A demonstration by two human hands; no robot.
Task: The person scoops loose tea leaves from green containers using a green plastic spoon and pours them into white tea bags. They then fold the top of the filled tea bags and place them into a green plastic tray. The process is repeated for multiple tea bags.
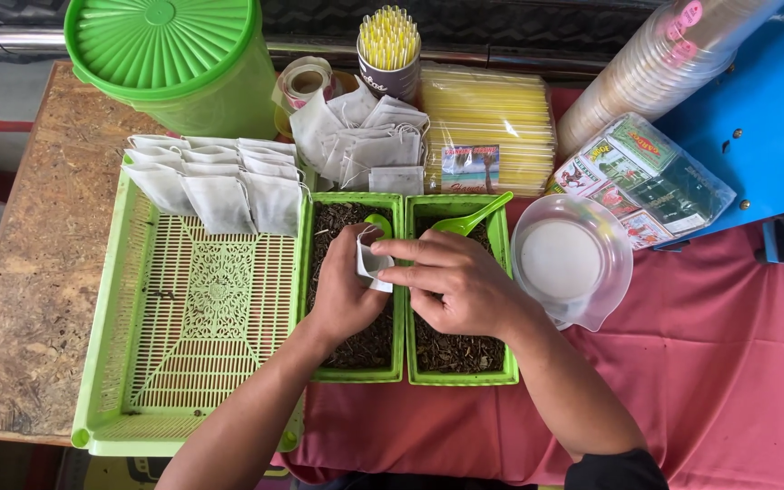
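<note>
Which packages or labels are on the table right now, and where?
Straw pack: back centre, flat clear bag of yellow straws with a picture label.
Sachet bag: right of it, clear bag of small colourful printed packets.
Tape roll: beside the green bucket, round, pale printed band.

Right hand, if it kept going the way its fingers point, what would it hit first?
The right hand points left, so it would first meet the small white bag it already touches, then the left hand holding it.
</note>
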